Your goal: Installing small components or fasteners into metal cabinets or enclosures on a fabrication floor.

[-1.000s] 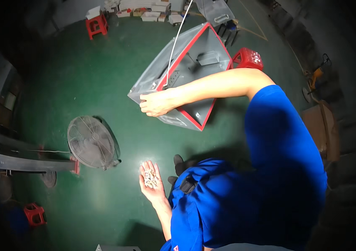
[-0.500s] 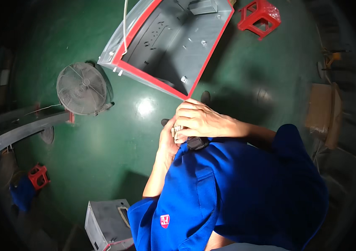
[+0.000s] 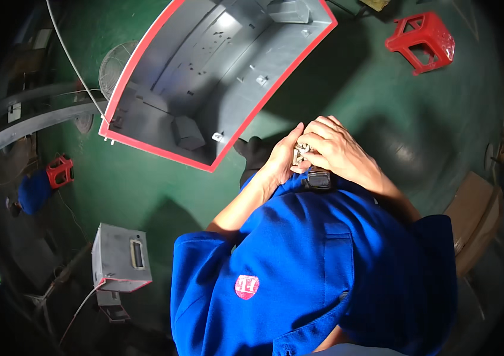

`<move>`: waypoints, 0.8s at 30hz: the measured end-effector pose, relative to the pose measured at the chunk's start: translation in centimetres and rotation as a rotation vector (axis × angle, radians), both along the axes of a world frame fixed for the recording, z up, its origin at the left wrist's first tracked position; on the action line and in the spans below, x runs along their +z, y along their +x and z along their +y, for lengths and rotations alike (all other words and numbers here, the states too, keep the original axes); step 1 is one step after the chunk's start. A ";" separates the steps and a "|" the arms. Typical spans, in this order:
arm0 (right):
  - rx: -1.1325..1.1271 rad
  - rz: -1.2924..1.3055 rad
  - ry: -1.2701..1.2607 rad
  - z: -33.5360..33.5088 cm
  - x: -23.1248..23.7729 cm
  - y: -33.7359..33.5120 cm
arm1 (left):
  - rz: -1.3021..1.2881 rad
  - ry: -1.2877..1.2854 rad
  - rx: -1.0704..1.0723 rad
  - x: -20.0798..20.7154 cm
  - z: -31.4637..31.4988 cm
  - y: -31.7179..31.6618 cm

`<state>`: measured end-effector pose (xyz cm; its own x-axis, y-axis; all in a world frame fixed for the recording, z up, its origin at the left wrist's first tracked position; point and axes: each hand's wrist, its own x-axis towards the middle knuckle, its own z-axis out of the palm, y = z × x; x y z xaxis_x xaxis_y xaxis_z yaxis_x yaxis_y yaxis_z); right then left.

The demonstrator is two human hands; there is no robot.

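Close in front of my body, my left hand (image 3: 279, 159) is cupped around a small bunch of pale metal pieces (image 3: 299, 153). My right hand (image 3: 336, 147) closes over them from the other side, with its fingers bent onto the pieces. Their exact kind is too small to make out, and the fingers partly cover them. Just below the hands, a black buckle-like item (image 3: 318, 180) sits against my blue clothing. Ahead and to the left, a large grey open metal cabinet (image 3: 237, 127) with red edges lies with its hollow inside facing up; both hands are apart from it.
A red plastic stool (image 3: 433, 44) stands at the far right. Behind the cabinet's left edge is a round fan (image 3: 112, 68). A smaller grey metal box (image 3: 115, 252) stands at lower left, a cardboard piece (image 3: 468, 207) at right. A person in blue (image 3: 34, 193) is at far left.
The view has shifted, and the cabinet now sits further left and lower in it. Both hands appear further right and stay together around the small metal pieces.
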<state>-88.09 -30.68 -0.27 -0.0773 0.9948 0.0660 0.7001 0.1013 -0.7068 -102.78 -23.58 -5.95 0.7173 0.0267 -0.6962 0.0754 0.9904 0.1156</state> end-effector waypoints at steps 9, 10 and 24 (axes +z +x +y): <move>-0.055 0.024 0.013 0.7 2.0 6.4 | -0.033 0.093 0.003 2.0 0.6 7.2; -0.043 0.007 0.024 1.0 1.9 7.0 | -0.027 0.085 0.011 1.9 0.8 7.9; -0.137 -0.119 0.056 8.0 4.8 15.5 | -0.251 -0.043 -0.061 1.6 8.8 18.7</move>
